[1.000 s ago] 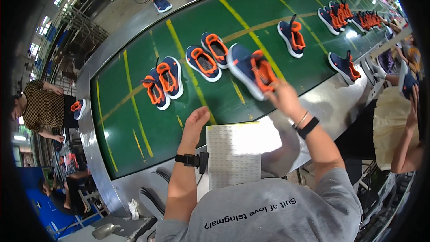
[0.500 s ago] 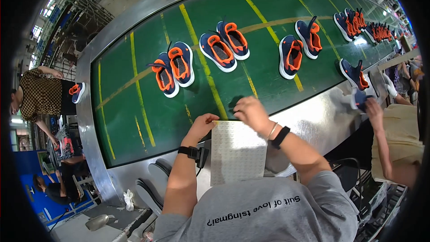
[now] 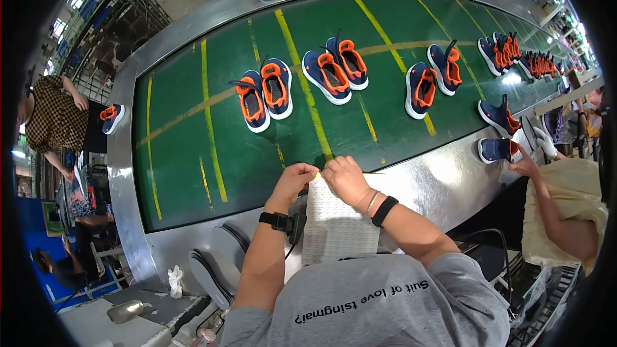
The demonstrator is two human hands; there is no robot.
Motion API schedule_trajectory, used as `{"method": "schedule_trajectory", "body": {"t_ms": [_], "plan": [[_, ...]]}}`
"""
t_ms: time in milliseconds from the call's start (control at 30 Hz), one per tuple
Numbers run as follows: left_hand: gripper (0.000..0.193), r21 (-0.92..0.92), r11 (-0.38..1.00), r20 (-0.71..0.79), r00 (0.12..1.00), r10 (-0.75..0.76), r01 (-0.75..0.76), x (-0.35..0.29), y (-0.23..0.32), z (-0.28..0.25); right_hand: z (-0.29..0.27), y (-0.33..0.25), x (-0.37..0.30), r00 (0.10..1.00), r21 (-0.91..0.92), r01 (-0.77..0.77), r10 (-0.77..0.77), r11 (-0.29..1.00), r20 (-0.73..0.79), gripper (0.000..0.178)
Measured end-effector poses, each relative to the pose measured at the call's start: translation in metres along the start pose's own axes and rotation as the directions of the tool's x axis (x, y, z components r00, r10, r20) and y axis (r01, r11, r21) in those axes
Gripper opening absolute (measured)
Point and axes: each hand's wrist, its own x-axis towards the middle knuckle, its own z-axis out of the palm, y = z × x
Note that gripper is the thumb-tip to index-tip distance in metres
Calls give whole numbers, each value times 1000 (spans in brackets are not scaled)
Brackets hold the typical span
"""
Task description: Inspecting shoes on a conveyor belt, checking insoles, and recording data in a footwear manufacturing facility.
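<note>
while my left hand (image 3: 294, 184) pinches the top-left corner of the white sheet (image 3: 340, 222), at the near edge of the green belt (image 3: 247, 164), my right hand (image 3: 347, 180) has come in beside it (whether gripping, i can't tell), bringing both hands together there.

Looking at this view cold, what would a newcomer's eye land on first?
Probably the bright navy-and-orange shoes, paired across the middle of the green belt and bunched at its far right. Next, the left hand and right hand, close together at the top edge of a white sheet, just in front of the wearer.
</note>
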Motion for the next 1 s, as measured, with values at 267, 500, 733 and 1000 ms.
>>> {"method": "schedule_trajectory", "body": {"t_ms": [267, 500, 733, 1000], "plan": [[12, 49, 999, -41, 999, 11, -9, 12, -17, -16, -1, 9, 15, 979, 323, -200, 203, 925, 25, 3], [15, 265, 957, -155, 974, 165, -120, 16, -12, -18, -15, 82, 83, 936, 131, -323, 337, 937, -103, 5], [16, 266, 947, -207, 948, 241, -182, 23, -5, -22, 10, 142, 118, 824, -49, -456, 442, 889, 354, 16], [64, -639, 768, 52, 994, 101, -45, 38, 20, -18, -47, 51, 51, 955, 312, -231, 153, 922, 254, 14]]}}
